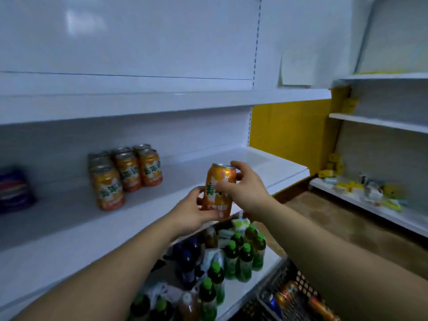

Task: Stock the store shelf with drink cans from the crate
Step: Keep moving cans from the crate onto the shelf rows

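Both hands grip one orange drink can [218,189] above the white shelf's [69,228] front edge: left hand [194,213] low, right hand [245,185] near its top. Matching orange cans [125,173] stand further back on the shelf, and the black crate [287,295] sits at lower right.

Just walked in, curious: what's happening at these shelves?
A person holds one orange drink can in both hands, the left hand at its base, the right hand near its top, in front of the shelf. A cluster of matching cans stands there to the left. The black crate at lower right holds more cans.
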`<move>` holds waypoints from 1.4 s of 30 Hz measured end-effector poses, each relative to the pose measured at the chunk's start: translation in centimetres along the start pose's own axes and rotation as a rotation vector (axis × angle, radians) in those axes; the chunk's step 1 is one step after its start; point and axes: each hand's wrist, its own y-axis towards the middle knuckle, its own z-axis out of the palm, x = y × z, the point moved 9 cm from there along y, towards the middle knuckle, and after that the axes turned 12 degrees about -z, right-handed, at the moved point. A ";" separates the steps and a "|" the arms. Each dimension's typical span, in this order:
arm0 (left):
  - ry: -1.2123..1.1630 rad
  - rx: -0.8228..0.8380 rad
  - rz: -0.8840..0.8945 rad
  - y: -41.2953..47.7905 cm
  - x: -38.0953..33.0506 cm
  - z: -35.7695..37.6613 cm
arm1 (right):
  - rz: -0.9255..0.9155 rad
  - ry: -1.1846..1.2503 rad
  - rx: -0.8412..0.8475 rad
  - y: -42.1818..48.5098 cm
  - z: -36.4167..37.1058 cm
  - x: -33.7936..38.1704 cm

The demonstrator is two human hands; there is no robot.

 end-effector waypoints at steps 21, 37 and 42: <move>0.839 -0.342 -0.476 -4.3 16.0 -15.9 | -0.190 -0.017 0.309 6.5 21.3 -0.6; 0.836 -0.376 -0.449 -4.3 15.9 -15.9 | -0.278 -0.040 0.314 9.1 24.7 -0.6; 0.843 -0.377 -0.448 -4.3 15.8 -15.9 | -0.264 -0.026 0.304 9.2 25.3 -0.3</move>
